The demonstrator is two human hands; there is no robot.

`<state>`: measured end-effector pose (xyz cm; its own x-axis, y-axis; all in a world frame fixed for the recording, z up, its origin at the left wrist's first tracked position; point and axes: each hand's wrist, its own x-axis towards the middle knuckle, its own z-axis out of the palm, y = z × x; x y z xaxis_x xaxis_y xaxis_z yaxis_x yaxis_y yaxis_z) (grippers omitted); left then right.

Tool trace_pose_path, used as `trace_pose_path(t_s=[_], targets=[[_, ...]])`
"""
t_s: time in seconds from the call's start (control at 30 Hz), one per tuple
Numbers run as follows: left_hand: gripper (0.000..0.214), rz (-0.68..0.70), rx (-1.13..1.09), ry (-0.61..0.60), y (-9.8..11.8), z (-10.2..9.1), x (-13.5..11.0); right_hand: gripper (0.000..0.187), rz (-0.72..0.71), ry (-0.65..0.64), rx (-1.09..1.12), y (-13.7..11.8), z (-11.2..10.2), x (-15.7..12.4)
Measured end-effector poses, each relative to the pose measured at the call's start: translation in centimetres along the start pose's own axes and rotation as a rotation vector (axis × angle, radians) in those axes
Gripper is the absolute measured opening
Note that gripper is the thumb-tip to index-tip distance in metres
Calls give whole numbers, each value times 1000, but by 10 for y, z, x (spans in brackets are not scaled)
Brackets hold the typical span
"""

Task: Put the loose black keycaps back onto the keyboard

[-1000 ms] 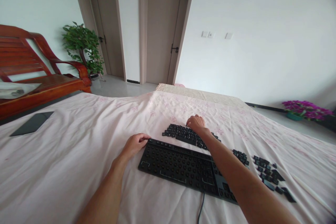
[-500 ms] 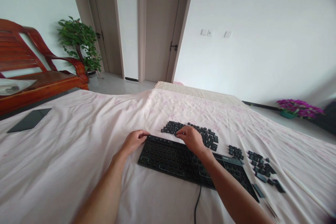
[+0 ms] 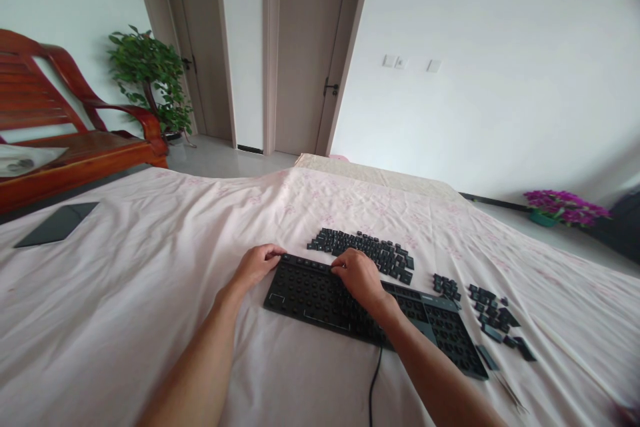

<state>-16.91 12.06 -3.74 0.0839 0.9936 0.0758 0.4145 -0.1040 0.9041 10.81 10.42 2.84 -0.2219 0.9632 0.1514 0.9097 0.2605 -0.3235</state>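
A black keyboard (image 3: pixel 320 317) lies on the pink floral sheet, most of its key positions without caps. At its far left corner, my left hand (image 3: pixel 259 263) grips the edge between thumb and fingers. My right hand (image 3: pixel 357 273) is over the top row, thumb and fingertips pinched on a small black keycap that they mostly hide. A few caps sit on the top row to the left of these fingertips. Just beyond the keyboard, loose keycaps (image 3: pixel 387 257) are laid out in rows. Smaller groups of keycaps (image 3: pixel 447 285) and larger caps (image 3: pixel 493 310) lie to the right.
Metal tweezers (image 3: pixel 510 392) lie right of the keyboard, near one long loose cap (image 3: pixel 487 357). A cable (image 3: pixel 374 383) runs from the keyboard's near edge towards me. On the left are a dark tablet-like slab (image 3: pixel 59 223) and a wooden bench (image 3: pixel 85 147).
My right hand has moved from the edge of the loose keycaps back towards me, onto the keyboard's top row. My left hand stays at the corner.
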Motion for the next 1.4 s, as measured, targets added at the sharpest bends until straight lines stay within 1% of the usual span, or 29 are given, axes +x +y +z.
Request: trace_pose_path(t_s=[0.2,0.43,0.67,0.83,1.0,1.13,1.23,1.4], targets=[[33,-1,-1,-2,2,0,-1,14,-38,-24,-80,-8,-4,-3],[33,-5,-3,6,4,-1,-1,15,-20,-60,-99,-12,-7,-4],[33,8,8,0,2,-1,-1,18,-45,-35,-150,-13,-3,-5],[33,12,13,-5,2,-1,-1,16,-53,-18,-74,-6,-1,-5],[34,9,14,-3,2,-2,-1,15,27,-52,-21,-5,-3,-4],[34,2,10,-1,3,-1,-1,15,-3,-13,-62,-11,-3,-5],[35,-9,7,0,3,-1,-1,15,-11,-23,-74,-12,-3,-6],[35,-16,3,0,3,-1,-1,14,-6,-51,-31,-8,-4,-5]])
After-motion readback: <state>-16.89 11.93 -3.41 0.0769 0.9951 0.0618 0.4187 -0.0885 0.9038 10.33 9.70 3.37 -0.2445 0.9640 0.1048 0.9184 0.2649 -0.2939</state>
